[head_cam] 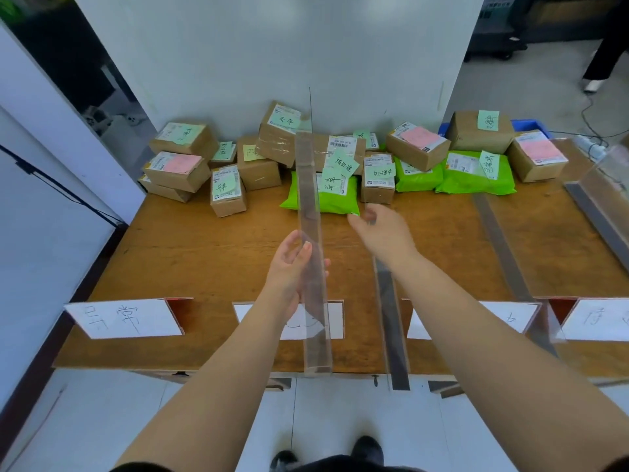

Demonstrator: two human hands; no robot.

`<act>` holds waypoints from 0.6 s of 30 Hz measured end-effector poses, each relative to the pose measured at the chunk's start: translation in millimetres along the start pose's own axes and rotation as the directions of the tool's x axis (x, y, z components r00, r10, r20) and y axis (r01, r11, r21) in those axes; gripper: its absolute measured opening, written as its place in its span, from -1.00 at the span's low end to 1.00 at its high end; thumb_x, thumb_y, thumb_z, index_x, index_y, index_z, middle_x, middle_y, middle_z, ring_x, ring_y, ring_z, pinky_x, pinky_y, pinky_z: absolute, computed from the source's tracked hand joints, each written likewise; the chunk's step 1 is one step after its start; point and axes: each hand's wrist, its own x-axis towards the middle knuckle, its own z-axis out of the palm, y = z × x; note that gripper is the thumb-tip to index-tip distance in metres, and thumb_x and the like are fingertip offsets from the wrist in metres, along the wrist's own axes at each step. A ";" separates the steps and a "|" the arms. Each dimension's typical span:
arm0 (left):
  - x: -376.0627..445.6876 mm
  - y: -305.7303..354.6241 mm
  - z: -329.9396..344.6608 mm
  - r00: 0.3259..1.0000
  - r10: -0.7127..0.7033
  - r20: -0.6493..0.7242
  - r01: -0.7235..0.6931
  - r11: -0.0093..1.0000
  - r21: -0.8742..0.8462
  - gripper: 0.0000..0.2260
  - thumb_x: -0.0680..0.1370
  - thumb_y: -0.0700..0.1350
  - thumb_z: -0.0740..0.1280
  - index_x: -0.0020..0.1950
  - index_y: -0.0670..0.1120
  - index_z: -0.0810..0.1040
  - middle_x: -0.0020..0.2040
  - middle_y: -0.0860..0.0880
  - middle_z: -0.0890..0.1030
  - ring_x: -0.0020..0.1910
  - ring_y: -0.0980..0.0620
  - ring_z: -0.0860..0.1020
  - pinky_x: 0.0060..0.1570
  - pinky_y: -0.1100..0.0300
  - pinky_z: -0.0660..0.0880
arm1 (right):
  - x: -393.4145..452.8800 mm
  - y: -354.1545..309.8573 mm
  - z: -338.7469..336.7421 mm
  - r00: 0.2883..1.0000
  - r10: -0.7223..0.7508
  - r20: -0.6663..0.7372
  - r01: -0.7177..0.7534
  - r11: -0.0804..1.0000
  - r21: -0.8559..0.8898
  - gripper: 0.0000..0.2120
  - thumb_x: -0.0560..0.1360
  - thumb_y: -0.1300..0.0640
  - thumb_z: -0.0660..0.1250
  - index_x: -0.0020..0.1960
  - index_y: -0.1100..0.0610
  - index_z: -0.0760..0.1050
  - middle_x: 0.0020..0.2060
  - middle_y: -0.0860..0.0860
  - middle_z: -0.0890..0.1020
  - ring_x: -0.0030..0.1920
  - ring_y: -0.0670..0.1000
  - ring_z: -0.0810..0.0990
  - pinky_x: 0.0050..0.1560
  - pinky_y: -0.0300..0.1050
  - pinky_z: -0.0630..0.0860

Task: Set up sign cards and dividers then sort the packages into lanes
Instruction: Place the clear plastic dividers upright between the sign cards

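Note:
My left hand [292, 267] grips a long clear acrylic divider [308, 185] and holds it tilted above the middle of the wooden table [190, 253]. Its near end reaches the front edge. My right hand [384, 233] pinches the top edge of a second clear divider [394, 338], which stands on the table just right of the first. Two more dividers [503, 253] [599, 212] stand further right. Several white sign cards [126, 318] [335, 320] [507, 318] [595, 320] line the front edge. Brown boxes [178, 165] and green bags [476, 175] with sticky notes are piled at the back.
A white panel [272, 56] closes off the table's back. A blue bin [532, 126] sits behind the right-hand boxes, with cables [592, 131] on the floor beyond. A person's leg [602, 52] shows at the top right. White walls flank the left side.

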 end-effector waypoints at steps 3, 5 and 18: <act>-3.6 10.2 -12.2 1.000 0.030 0.001 -0.030 0.998 0.052 -0.30 0.31 0.12 0.37 0.42 0.01 0.30 0.29 -0.08 0.51 0.05 -0.12 0.63 0.01 -0.03 0.59 | -13.8 -56.1 2.4 0.985 -0.130 0.114 0.095 0.957 0.272 -0.53 0.50 -0.20 0.23 0.18 0.16 0.54 0.11 0.05 0.63 0.09 0.02 0.61 0.18 0.06 0.53; -6.5 19.9 -26.2 0.998 0.054 0.006 -0.055 0.994 0.092 -0.27 0.28 0.18 0.39 0.42 0.04 0.30 0.34 -0.05 0.49 0.10 -0.09 0.62 0.12 -0.07 0.55 | -22.6 -87.4 12.4 0.970 -0.174 0.172 0.129 0.961 0.244 -0.49 0.48 -0.21 0.25 0.08 0.23 0.58 -0.01 0.11 0.67 -0.03 0.02 0.66 0.08 0.02 0.59; -5.2 71.8 -168.2 0.978 0.211 -0.005 -0.179 0.843 0.507 -0.38 0.48 0.11 0.35 0.48 0.07 0.20 0.45 0.04 0.31 0.34 0.01 0.38 0.27 0.06 0.40 | -14.4 -175.5 143.3 0.983 -0.182 0.029 0.184 0.982 -0.041 -0.81 0.44 0.23 0.18 -0.22 0.26 0.54 -0.23 0.22 0.66 -0.20 0.21 0.65 -0.13 0.06 0.62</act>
